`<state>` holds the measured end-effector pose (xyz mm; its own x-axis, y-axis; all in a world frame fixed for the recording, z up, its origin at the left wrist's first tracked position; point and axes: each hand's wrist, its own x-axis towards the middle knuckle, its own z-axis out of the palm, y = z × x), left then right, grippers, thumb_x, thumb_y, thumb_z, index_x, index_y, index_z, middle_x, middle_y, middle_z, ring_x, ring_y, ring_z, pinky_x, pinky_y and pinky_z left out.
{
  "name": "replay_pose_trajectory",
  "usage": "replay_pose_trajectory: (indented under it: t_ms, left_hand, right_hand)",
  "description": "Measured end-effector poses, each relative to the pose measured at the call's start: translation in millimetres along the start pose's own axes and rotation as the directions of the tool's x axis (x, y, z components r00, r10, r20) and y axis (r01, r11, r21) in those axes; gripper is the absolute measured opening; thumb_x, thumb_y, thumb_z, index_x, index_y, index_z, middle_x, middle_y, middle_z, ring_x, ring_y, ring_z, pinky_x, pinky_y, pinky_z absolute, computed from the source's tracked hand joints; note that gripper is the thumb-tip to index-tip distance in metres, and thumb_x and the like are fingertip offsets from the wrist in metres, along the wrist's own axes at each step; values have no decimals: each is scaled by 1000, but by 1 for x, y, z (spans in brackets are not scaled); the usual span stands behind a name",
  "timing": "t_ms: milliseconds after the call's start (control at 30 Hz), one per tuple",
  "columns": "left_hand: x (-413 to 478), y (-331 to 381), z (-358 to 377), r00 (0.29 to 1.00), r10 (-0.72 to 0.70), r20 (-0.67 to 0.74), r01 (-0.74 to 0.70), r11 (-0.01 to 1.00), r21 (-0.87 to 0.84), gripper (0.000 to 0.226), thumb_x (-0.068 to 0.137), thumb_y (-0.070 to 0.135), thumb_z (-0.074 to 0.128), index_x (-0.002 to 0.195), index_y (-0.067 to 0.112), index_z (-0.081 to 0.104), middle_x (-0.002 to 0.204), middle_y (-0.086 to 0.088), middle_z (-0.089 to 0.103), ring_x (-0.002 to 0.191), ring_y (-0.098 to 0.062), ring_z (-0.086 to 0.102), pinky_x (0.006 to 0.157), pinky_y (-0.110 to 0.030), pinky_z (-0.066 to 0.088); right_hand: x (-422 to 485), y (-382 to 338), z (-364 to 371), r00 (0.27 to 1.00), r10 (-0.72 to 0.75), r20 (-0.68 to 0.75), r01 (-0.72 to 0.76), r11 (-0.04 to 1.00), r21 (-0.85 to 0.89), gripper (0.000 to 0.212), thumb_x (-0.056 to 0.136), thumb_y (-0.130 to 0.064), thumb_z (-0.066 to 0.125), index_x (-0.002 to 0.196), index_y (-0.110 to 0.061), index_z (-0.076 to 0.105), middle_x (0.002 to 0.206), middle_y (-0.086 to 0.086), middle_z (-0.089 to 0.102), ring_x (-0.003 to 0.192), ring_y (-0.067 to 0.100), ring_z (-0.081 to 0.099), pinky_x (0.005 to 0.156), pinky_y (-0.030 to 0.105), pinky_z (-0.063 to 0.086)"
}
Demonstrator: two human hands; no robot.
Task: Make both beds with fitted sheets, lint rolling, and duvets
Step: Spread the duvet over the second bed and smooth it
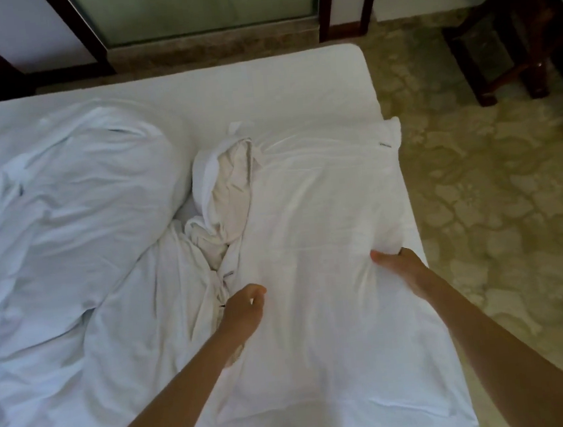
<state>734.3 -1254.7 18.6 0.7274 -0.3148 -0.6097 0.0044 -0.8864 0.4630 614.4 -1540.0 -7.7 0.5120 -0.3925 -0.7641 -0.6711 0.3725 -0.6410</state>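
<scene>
Gripping the duvet [309, 228] by both sides: right hand [400, 267] has its thumb on top and fingers curled under the outer edge, while left hand [244, 303] is curled on the inner seam, looks like a pinch on cloth. Held section's long axis runs straight away from the hands toward the mattress [260, 77] far end, cream filling [233, 190] showing far left. Bunched bedding [82, 198] lies left, so left hand is nearer for spreading that way.

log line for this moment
left hand grips white cover left edge | right hand grips right edge | cream insert shows at far opening | crumpled bedding at left
</scene>
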Motion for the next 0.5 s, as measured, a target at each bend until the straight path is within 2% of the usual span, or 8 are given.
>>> replay_pose_trajectory:
  t_ms: [100, 200, 233, 300, 367, 400, 433, 500]
  left_hand:
    - [-12, 23, -25, 999, 25, -30, -27, 997, -74, 29, 100, 14, 40, 117, 8, 62, 120, -10, 63, 112, -24, 57, 92, -23, 38]
    - [-17, 51, -58, 994, 94, -52, -101, 982, -159, 30, 101, 19, 38, 119, 9, 61, 124, -9, 61, 113, -26, 57, 99, -30, 40]
    - [-19, 60, -71, 990, 127, -58, -136, 970, -202, 31, 101, 19, 37, 120, 8, 60, 126, -9, 59, 115, -27, 57, 101, -33, 41]
    - [-25, 75, -98, 980, 179, -84, -194, 946, -258, 32, 102, 18, 36, 122, 7, 58, 128, -8, 57, 117, -27, 56, 102, -35, 42]
    - [-35, 82, -124, 973, 202, -111, -226, 933, -280, 33, 102, 20, 36, 122, 9, 58, 126, -6, 58, 114, -26, 58, 101, -34, 43]
    - [-39, 82, -138, 970, 211, -121, -238, 924, -298, 32, 102, 21, 36, 121, 10, 59, 126, -6, 59, 111, -26, 59, 100, -35, 44]
    - [-45, 79, -151, 968, 217, -129, -247, 915, -319, 32, 101, 22, 36, 120, 12, 59, 125, -7, 60, 110, -26, 60, 99, -36, 45]
    - [-60, 67, -180, 968, 205, -142, -244, 902, -356, 31, 101, 27, 36, 120, 16, 58, 124, -6, 60, 111, -26, 59, 98, -37, 47]
  right_hand:
    - [-28, -38, 24, 990, -77, 117, 92, 986, -136, 57, 64, -36, 77, 110, -3, 67, 103, 12, 72, 95, 27, 69, 91, 44, 53]
    - [-59, -79, 55, 968, -146, 206, 188, 961, -203, 32, 78, -20, 75, 106, -5, 68, 100, 12, 72, 91, 25, 70, 90, 42, 54]
    - [-73, -93, 67, 957, -165, 240, 218, 951, -217, 31, 79, -18, 74, 105, -5, 68, 101, 11, 72, 90, 24, 70, 86, 38, 55]
    - [-99, -119, 92, 926, -190, 327, 284, 921, -267, 36, 72, -25, 73, 102, -7, 69, 93, 6, 73, 80, 19, 70, 65, 27, 55]
    - [-123, -139, 121, 904, -214, 370, 337, 890, -307, 25, 73, -25, 71, 94, -12, 68, 76, -2, 69, 62, 10, 64, 47, 19, 43]
    - [-132, -147, 138, 900, -241, 363, 360, 880, -309, 17, 78, -19, 69, 93, -12, 67, 73, -3, 67, 58, 8, 61, 45, 17, 40]
    - [-143, -155, 158, 896, -284, 342, 392, 868, -306, 14, 81, -14, 67, 95, -10, 67, 76, -2, 66, 61, 8, 62, 47, 17, 42]
    - [-163, -170, 204, 876, -398, 271, 471, 827, -309, 24, 78, -13, 66, 101, -5, 68, 90, 7, 70, 80, 18, 67, 66, 28, 54]
